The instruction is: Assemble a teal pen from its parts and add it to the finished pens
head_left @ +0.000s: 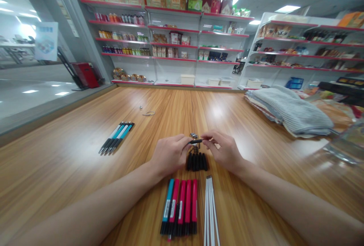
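A short black pen grip (196, 141) is held level between my two hands above the table. My left hand (172, 153) pinches its left end. The fingertips of my right hand (223, 148) close on its right end; any small part between them is too small to make out. Just below lie several black pen grips (196, 161) in a row, with small metal pen parts (193, 136) behind them. Closer to me are several pink pen barrels (187, 204) and one blue pen barrel (168, 204). White ink refills (210, 212) lie to their right.
Several blue, white and black pens (116, 138) lie together at the left. A thin ring-like strip (148, 113) and a tiny metal piece (140, 107) rest farther back. Folded striped cloth (292, 107) and a clear container (348, 143) occupy the right. Stocked shelves (173, 27) stand behind the table.
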Available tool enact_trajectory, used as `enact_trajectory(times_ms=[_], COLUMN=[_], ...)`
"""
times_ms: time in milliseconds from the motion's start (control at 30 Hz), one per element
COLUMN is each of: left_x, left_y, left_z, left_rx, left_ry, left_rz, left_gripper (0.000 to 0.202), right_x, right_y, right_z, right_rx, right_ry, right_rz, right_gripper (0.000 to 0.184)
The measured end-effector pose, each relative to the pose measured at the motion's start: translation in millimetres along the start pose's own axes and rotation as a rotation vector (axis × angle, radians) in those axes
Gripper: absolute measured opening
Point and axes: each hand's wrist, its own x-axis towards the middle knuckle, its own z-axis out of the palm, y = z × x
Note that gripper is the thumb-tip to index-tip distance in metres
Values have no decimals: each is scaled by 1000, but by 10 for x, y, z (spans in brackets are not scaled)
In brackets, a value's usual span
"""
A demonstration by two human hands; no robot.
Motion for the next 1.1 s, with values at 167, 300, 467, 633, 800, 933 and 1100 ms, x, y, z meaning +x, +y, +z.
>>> enact_trajectory(times_ms=[167, 300, 467, 633, 800, 933, 1100], left_x=[3, 26, 61, 65, 53, 44, 43], left_y=[-8, -31, -34, -31, 3, 58, 70], left_z=[12, 42, 65, 57, 50, 33, 30], left_rx=[-22, -38, -35, -64, -63, 17, 30], left_ry=[27, 66, 144, 171, 193, 193, 193], left_rz=[26, 66, 127, 161, 166, 161, 160], left_gripper=[28, 27, 29, 19, 16, 19, 17], right_x=[4, 18, 4, -20, -28, -44, -45], right_y=[11, -6, -33, -47, -84, -104, -117], right_z=[-27, -52, -48, -44, -32, -20, -25], right_rx=[-95, -97, -127, -151, -132, -128, -139], right_ry=[-42, -139, -161, -189, -159, -167, -181], right_rz=[-57, -141, -129, -36, -65, -58, -53], right_gripper=[18, 23, 25, 27, 27, 29, 30])
